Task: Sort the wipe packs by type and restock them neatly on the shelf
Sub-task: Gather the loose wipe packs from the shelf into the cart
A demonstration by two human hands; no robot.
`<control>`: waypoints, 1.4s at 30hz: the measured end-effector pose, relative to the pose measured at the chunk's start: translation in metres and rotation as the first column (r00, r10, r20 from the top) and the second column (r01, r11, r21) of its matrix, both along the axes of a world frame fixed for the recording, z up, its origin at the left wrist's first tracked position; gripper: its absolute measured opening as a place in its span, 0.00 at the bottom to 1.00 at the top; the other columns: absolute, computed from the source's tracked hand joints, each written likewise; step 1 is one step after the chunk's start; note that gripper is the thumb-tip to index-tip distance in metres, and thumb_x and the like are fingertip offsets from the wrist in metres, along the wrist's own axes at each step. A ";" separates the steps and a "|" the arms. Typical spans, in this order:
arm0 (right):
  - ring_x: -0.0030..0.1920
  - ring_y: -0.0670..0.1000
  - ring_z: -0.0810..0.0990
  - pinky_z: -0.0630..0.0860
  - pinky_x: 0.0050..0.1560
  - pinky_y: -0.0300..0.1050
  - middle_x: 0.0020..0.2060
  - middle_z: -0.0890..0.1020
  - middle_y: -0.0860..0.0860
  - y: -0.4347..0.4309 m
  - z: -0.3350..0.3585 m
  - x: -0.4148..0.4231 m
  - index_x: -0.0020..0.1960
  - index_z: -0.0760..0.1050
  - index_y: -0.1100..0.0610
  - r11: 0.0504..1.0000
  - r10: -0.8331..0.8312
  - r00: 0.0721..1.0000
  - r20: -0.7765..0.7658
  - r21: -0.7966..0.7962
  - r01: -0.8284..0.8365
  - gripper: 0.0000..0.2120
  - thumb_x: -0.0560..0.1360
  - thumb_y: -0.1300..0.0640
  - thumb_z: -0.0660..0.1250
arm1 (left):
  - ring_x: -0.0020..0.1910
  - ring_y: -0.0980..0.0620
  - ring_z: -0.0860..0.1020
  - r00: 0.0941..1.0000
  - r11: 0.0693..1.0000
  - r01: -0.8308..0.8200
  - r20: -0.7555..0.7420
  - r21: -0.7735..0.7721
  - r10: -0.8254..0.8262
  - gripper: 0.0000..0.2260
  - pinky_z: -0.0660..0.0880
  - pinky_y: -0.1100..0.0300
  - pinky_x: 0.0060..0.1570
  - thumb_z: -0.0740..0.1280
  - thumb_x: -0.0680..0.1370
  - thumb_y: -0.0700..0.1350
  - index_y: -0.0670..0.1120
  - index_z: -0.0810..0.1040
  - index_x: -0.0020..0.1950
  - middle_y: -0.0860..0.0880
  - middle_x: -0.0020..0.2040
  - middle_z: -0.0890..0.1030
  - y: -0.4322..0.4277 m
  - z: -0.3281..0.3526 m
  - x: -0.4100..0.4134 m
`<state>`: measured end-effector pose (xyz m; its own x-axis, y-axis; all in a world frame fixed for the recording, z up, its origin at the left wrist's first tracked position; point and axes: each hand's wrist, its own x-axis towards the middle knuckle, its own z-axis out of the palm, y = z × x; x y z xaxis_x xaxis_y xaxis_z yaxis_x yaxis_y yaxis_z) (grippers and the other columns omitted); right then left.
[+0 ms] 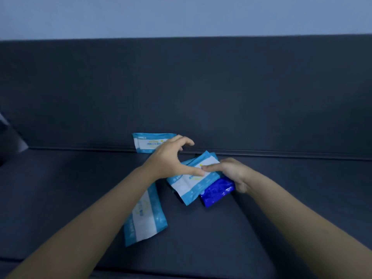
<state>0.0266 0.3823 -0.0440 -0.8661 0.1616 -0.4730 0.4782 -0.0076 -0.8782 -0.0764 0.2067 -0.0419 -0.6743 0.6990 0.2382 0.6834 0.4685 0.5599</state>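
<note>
The right hand (231,174) lies with its fingers (213,168) close together and nearly flat on the top light blue pack (187,185) of a small tilted pile in the middle of the sofa seat (60,188). The heel of this hand sits over the far end of a dark blue pack (218,192), which is just beside the pile on its right and partly under it. If this hand really grips the packs or only presses on them, I cannot tell. The left hand (171,158) is spread in an arch: its thumb (196,173) is stretched out and touches the same top pack, almost meeting the right fingertips, while its other fingers are curved in the air above the seat and hold nothing. Under the left forearm another light blue pack (145,218) lies flat on the seat, apart from the pile. Farther back, a fourth light blue pack (150,144) leans against the dark backrest (201,87), partly hidden by the left hand. Above the backrest there is a pale wall (181,15).
</note>
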 end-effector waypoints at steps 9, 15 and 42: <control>0.36 0.57 0.85 0.81 0.34 0.47 0.41 0.85 0.60 -0.028 -0.012 -0.021 0.55 0.78 0.66 0.965 -0.225 0.974 -0.025 -0.141 0.220 0.13 0.72 0.63 0.72 | 0.48 0.44 0.75 0.740 0.891 -0.391 -0.654 -0.229 0.156 0.22 0.68 0.51 0.48 0.76 0.68 0.48 0.42 0.76 0.58 0.46 0.50 0.78 -0.069 -0.009 -0.066; 0.41 0.56 0.85 0.82 0.37 0.48 0.46 0.85 0.58 -0.050 -0.016 -0.008 0.59 0.75 0.61 0.902 -0.420 0.903 -0.088 -0.148 0.405 0.17 0.71 0.63 0.72 | 0.53 0.50 0.74 0.869 0.966 -0.160 -0.494 -0.202 0.041 0.09 0.66 0.54 0.53 0.65 0.79 0.52 0.48 0.76 0.55 0.52 0.54 0.77 -0.079 0.006 -0.072; 0.39 0.57 0.83 0.82 0.34 0.51 0.49 0.82 0.58 -0.136 0.002 0.135 0.62 0.69 0.61 0.524 -0.851 0.501 -0.157 -0.199 0.828 0.20 0.73 0.67 0.68 | 0.40 0.52 0.83 0.690 0.687 0.682 0.530 -0.250 -0.493 0.13 0.79 0.60 0.38 0.82 0.60 0.42 0.46 0.82 0.40 0.52 0.39 0.85 -0.087 0.055 0.006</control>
